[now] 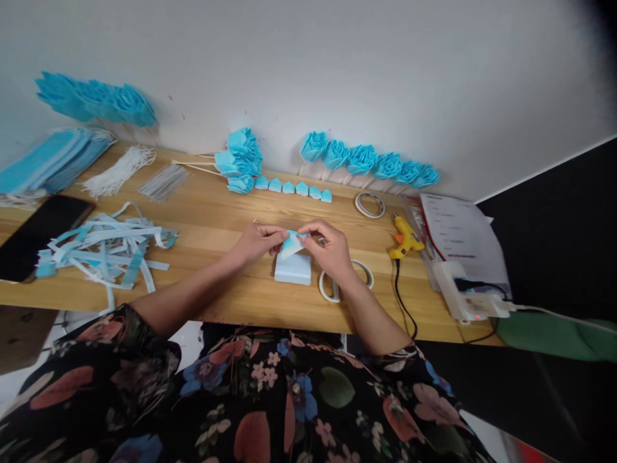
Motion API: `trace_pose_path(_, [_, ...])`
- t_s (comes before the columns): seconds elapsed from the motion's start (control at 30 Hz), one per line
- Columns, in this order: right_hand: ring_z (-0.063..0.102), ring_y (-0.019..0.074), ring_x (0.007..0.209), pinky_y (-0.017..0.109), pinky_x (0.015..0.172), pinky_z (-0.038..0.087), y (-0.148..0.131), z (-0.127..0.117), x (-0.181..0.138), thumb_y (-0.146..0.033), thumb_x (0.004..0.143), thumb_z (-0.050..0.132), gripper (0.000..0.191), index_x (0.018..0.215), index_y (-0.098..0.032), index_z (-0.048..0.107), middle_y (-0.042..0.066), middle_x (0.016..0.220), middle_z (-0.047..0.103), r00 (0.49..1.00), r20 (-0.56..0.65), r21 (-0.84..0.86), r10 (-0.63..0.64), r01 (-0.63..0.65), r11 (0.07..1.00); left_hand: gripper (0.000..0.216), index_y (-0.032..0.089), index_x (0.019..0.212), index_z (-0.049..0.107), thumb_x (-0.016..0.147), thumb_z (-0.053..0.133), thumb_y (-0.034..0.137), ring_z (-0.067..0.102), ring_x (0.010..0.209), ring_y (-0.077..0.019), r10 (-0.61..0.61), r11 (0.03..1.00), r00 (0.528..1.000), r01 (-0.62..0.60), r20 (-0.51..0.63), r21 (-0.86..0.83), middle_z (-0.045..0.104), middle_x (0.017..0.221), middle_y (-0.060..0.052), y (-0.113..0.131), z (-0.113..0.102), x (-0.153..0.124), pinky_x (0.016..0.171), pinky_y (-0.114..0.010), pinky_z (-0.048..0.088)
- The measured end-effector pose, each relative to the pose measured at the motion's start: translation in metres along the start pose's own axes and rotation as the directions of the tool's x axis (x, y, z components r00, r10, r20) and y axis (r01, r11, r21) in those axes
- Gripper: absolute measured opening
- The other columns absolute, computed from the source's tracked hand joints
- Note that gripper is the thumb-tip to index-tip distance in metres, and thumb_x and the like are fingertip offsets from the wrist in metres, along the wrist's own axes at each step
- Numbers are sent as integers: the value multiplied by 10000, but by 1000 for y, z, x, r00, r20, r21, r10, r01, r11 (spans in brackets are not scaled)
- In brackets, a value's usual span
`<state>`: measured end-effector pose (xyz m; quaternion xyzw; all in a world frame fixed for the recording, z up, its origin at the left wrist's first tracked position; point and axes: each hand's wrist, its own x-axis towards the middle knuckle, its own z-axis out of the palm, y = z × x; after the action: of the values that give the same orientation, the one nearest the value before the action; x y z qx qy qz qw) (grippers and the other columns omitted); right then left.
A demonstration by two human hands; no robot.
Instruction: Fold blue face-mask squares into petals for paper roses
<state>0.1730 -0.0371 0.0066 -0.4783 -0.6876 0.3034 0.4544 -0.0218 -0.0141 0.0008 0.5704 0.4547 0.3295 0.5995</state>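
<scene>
Between both hands is a small piece of blue-and-white mask fabric (293, 244), held just above a stack of pale fabric squares (293, 269). My left hand (258, 243) pinches its left side with thumb and fingertips. At the right side, my right hand (330, 245) pinches the same piece, its fingers bent over the top edge. Scissors (330, 288) with white handles lie under my right wrist, partly hidden. Behind the hands stands a row of small folded blue pieces (301, 188).
Blue fabric flowers on sticks (362, 159) lean along the wall. To the right are a tape roll (369, 204), a yellow glue gun (407, 238) with its cord and a power strip (463, 292). Cut strips (110, 247), a phone (41, 238) and blue masks (58, 159) lie left.
</scene>
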Motion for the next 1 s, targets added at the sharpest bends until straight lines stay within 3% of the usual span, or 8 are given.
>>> trace_pose_path(0.17, [673, 209, 1008, 415, 959, 498, 0, -1, 0, -156, 829, 611, 166, 850, -271, 729, 21, 1050, 751, 989, 32, -98, -146, 149, 984, 333, 147, 712, 711, 754, 692, 477, 491, 533, -104, -13, 998, 1000, 12, -19, -65, 568, 543, 6, 2, 0, 0, 546, -242, 415])
trace_pose_path(0.6, [667, 220, 1047, 438, 984, 494, -2, 0, 0, -130, 824, 585, 209, 874, -278, 724, 16, 1082, 746, 986, 89, -119, -137, 148, 982, 264, 149, 839, 761, 777, 729, 403, 505, 536, -89, 33, 996, 999, -36, -34, -86, 600, 577, 15, -4, 0, 3, 530, -219, 418])
trace_pose_path(0.77, [657, 226, 1126, 398, 971, 507, -4, -4, -2, -302, 888, 608, 363, 1249, -275, 639, 50, 1207, 717, 979, 202, 60, 6, -19, 998, 271, 148, 785, 727, 762, 725, 418, 500, 540, -86, 67, 993, 995, -74, -78, -94, 622, 622, 11, -4, 0, 4, 534, -227, 422])
trace_pose_path(0.83, [672, 218, 1066, 374, 926, 516, -2, -4, -2, -411, 908, 607, 428, 1311, -267, 598, 51, 1160, 726, 973, 215, 145, 84, -116, 983, 278, 147, 774, 718, 759, 724, 425, 497, 532, -85, 85, 993, 993, -92, -88, -80, 616, 608, 13, -3, 0, 3, 533, -226, 426])
trace_pose_path(1.0, [607, 155, 752, 276, 696, 460, -2, -2, -1, -543, 849, 654, 364, 965, -202, 708, 12, 856, 704, 947, 230, 136, 225, -261, 956, 270, 154, 770, 724, 755, 721, 423, 493, 528, -80, 141, 987, 986, -147, -93, -62, 596, 580, 25, 1, 3, -1, 539, -216, 435])
